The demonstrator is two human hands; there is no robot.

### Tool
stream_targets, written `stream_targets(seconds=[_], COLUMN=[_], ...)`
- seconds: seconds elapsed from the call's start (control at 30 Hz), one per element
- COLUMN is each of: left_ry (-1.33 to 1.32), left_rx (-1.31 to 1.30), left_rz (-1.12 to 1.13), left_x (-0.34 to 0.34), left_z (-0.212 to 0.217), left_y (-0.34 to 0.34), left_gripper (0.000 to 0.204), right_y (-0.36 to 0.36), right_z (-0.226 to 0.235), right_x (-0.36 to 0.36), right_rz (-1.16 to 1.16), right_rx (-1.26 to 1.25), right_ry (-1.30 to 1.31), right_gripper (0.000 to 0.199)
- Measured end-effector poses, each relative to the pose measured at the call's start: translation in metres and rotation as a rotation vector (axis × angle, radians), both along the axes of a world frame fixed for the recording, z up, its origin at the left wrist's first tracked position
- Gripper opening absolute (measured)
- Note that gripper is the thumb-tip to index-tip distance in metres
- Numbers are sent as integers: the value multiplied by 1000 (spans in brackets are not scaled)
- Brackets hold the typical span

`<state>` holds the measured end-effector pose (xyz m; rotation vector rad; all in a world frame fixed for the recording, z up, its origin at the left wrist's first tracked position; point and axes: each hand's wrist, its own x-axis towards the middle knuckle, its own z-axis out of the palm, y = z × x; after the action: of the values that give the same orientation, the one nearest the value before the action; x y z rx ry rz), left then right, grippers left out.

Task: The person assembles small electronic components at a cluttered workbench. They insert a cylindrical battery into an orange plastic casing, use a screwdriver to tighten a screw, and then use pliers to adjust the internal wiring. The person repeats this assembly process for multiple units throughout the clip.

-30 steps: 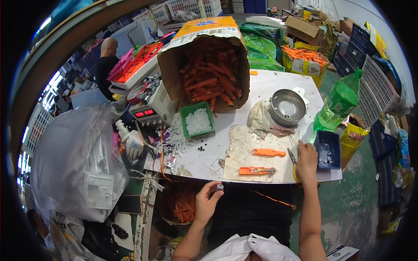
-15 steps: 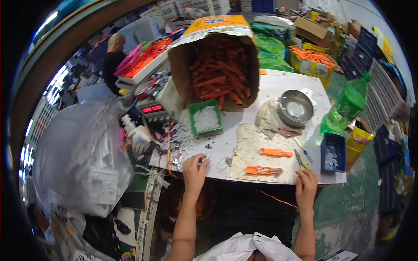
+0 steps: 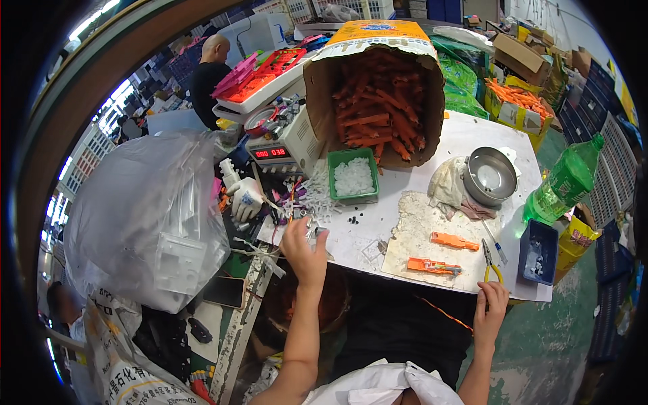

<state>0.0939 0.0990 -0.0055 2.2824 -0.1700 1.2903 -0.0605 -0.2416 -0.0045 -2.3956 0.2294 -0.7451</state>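
My left hand (image 3: pixel 304 251) is over the table's front left, fingers curled around something small and dark grey that I cannot make out. Close by lies a heap of small white plastic parts (image 3: pixel 317 196). At the front edge on the right, my right hand (image 3: pixel 491 305) has loosely bent fingers by the handle ends of yellow-handled pliers (image 3: pixel 489 260); no firm grip shows. On a worn, pale board (image 3: pixel 405 233) lie two orange plastic pieces: a plain casing half (image 3: pixel 455 241) and, nearer me, one fitted with small parts (image 3: pixel 433 266). A screwdriver-like tool (image 3: pixel 498 248) lies beside the pliers.
A green tray (image 3: pixel 334 177) of clear-white bits stands before a big sack (image 3: pixel 378 32) of orange pieces. A power supply (image 3: pixel 277 150) and glue bottle (image 3: pixel 229 174) are left. A metal bowl (image 3: pixel 480 192), blue tray (image 3: pixel 525 273) and green bottle (image 3: pixel 563 179) stand right.
The view has shifted, so the table appears further right. My left hand has moved further over the table toward the white parts. My right hand has drawn slightly back from the pliers, showing more of their handles.
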Motion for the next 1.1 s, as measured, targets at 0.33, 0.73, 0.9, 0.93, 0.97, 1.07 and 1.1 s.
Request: stream_targets(seconds=[0.33,0.73,0.9,0.93,0.97,1.07,1.1], left_ry=[-1157,-1078,-973,-940,-893,-328,-18], left_rx=[-443,-479,-524,-548,-567,-489,-243], left_rz=[-1851,-1961,-1918,-1905,-1891,-1762,-1631], left_x=[-132,-116,-114,-114,-113,-111,-95], left_z=[165,142,131,126,120,64,52], left_y=[-58,-81,-82,-84,-85,-82,-81], left_gripper=[39,30,24,23,22,19,18], right_y=[30,29,10,5,0,-4,-5], right_z=[4,14,16,16,15,25,29], right_x=[14,30,58,64,69,84,84], right_rz=[142,181,164,162,149,310,389], right_rx=[12,-116,-173,-178,-213,-263,-216], right_ry=[-27,-103,-77,-69,-51,35,82], right_gripper=[13,16,18,18,20,21,24])
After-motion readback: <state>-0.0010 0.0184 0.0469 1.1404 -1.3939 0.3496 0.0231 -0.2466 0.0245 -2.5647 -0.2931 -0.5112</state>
